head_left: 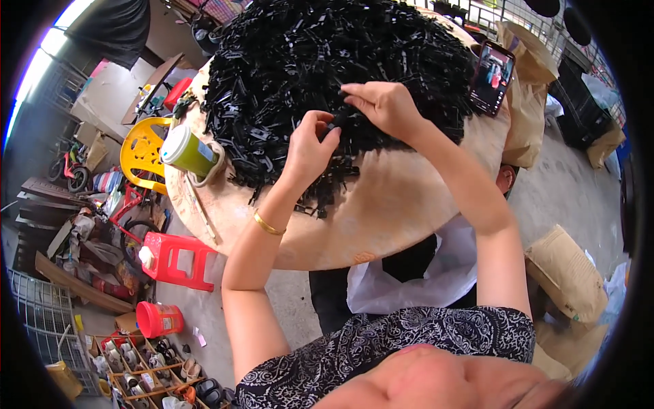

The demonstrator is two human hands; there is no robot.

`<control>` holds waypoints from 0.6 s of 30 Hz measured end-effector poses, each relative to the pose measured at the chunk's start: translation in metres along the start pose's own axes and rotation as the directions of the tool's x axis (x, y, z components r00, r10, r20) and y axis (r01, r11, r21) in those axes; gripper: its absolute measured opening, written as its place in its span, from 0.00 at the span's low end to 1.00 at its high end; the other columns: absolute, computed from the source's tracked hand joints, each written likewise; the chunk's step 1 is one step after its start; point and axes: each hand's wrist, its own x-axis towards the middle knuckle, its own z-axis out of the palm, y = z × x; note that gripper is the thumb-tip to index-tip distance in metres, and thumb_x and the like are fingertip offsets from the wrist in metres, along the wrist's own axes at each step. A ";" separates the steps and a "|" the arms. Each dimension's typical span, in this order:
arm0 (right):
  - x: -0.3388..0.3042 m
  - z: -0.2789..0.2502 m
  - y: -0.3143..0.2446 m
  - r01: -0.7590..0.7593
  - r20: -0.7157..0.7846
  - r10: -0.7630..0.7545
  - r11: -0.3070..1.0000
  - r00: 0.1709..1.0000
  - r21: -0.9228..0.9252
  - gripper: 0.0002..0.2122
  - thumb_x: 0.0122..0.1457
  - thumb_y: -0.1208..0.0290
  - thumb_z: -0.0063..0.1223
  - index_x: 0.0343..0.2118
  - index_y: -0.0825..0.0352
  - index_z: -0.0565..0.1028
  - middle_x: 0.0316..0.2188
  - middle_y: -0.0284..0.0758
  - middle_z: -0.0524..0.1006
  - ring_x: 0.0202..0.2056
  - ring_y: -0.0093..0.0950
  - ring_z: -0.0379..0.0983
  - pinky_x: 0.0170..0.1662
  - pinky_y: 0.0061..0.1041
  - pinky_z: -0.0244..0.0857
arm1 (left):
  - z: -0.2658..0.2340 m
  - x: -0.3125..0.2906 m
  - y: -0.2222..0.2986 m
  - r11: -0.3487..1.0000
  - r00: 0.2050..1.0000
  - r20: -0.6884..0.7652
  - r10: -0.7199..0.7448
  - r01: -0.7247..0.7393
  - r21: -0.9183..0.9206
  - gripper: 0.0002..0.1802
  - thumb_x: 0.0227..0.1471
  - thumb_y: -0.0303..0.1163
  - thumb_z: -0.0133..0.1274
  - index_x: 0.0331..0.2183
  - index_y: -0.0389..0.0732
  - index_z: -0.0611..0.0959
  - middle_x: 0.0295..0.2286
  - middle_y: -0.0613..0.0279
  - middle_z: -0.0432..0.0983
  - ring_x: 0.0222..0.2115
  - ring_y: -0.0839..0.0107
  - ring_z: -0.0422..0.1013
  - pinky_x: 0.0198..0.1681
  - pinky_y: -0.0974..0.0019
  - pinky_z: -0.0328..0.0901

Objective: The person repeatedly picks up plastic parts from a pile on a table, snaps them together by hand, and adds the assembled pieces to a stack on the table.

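A big heap of small black plastic pieces (300,61) covers most of the round table (395,198). Over the near part of the heap, my left hand (308,151) is closed, with a small black plastic piece (331,128) between thumb and fingers. To its right and slightly farther off is my right hand (390,110), its thumb and forefinger pinched together. Whatever sits in that pinch is too small to make out against the black pile. A gold bangle (268,224) circles my left wrist.
On the table's left stand a green cup with a white lid (189,151) and a thin stick (201,208). A lit phone (492,78) rests at the right edge. Below are a white plastic bag (412,286), red stool (178,260), yellow chair (139,153) and brown paper bags (569,276).
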 end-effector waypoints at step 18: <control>-0.019 0.002 -0.044 -0.220 0.090 0.201 0.901 0.975 0.374 0.11 0.46 0.82 0.55 0.35 0.69 0.78 0.31 0.38 0.78 0.32 0.30 0.75 0.35 0.24 0.70 | 0.007 -0.005 0.002 0.848 0.966 0.048 -0.254 0.246 -0.470 0.18 0.39 0.21 0.63 0.34 0.34 0.74 0.26 0.63 0.75 0.25 0.80 0.69 0.29 0.74 0.67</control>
